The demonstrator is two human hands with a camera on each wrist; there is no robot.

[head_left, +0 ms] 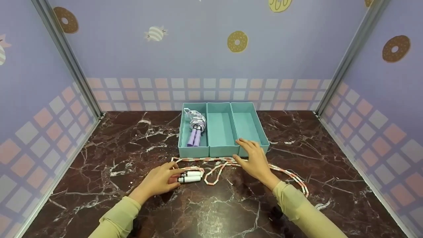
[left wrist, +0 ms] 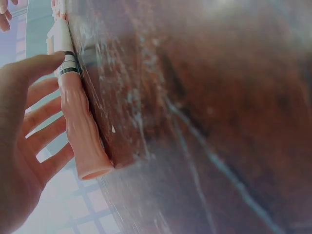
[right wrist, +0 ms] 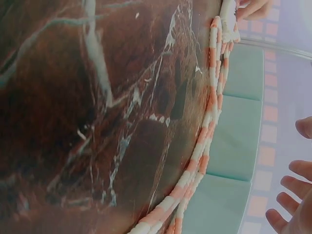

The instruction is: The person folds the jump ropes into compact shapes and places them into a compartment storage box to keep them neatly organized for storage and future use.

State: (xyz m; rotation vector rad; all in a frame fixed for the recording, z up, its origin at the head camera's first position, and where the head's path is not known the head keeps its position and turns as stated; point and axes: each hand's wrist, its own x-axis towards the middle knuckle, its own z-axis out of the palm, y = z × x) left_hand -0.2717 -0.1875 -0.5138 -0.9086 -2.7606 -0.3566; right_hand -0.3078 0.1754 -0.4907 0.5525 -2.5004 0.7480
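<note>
A pink-and-white beaded jump rope [head_left: 198, 159] lies on the table, its two pink-and-white handles [head_left: 191, 179] side by side at the left. My left hand [head_left: 158, 180] is at these handles. In the left wrist view the thumb is at the dark collar of one pink handle [left wrist: 80, 112], while the spread fingers reach along its far side, tips partly hidden. Over the middle of the rope hovers my right hand [head_left: 256, 162], fingers extended, holding nothing. In the right wrist view its fingers [right wrist: 290, 202] are apart from the rope's beads [right wrist: 195, 156].
Behind the rope stands a teal tray [head_left: 195, 152] with three compartments. A purple jump rope [head_left: 197, 120], coiled, lies in the left one, handles toward me. The dark marbled table [head_left: 132, 145] is enclosed by patterned walls [head_left: 198, 59] at the back and sides.
</note>
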